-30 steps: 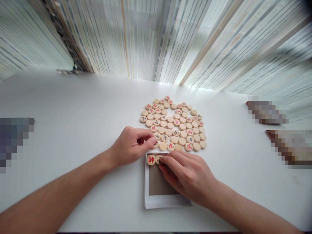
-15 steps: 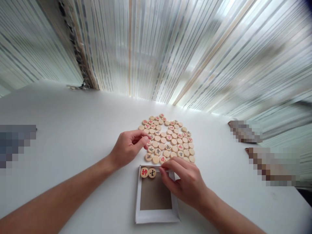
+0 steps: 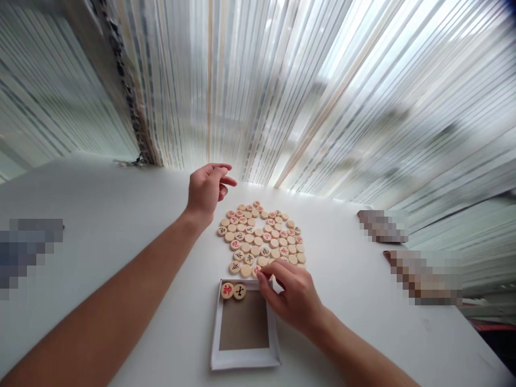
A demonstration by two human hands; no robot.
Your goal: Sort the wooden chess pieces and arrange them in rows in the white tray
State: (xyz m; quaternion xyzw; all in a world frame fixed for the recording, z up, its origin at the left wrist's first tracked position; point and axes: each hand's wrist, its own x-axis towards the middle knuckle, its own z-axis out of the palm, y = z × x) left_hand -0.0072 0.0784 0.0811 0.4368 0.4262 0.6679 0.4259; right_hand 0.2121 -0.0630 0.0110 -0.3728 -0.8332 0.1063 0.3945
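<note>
Many round wooden Chinese chess pieces [image 3: 255, 250] lie flat and close together on the table, some blank side up, others with red or black characters. In front of them stands a shallow white box [image 3: 216, 333] with a brown bottom. Inside its far left corner, a red-marked piece [image 3: 227, 291] and a black-marked piece [image 3: 239, 291] sit side by side. My right hand [image 3: 292, 290] is at the box's far right corner, thumb and index finger pinched; whatever is between them is hidden. Raised beyond the pieces' left side, my left hand [image 3: 205, 188] is empty, its fingers loosely apart.
The white table [image 3: 121, 258] runs back to a striped string curtain [image 3: 242, 80]. Two blurred-out items [image 3: 382, 226] lie on the right, and a blurred bluish item [image 3: 24, 252] is at the left edge.
My left hand has moved from the near left pieces up and away toward the curtain. My right hand stays by the box corner. The whole view has shifted slightly.
</note>
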